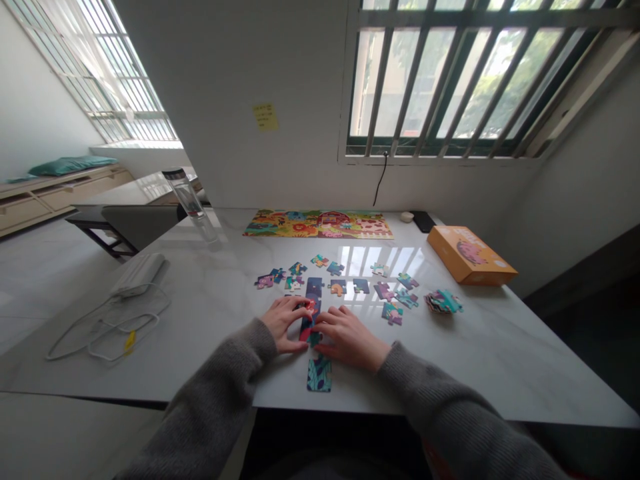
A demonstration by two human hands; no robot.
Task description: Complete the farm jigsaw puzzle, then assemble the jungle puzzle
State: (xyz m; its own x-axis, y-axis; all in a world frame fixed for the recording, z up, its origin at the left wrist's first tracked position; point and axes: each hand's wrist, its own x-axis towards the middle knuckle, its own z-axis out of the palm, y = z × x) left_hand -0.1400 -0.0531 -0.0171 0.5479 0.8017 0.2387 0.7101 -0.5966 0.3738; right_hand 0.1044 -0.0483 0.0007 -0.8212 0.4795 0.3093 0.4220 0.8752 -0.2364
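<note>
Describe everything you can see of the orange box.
The orange box lies on the white table, toward the person's right, set at an angle. It looks like closed cardboard, with a pink round figure and pale marks on top, and darker orange sides. Only the table seems to touch it; the left hand and right hand are elsewhere.

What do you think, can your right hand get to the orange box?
Probably yes, with a stretch: only low puzzle pieces lie between the right hand and the orange box.
</note>
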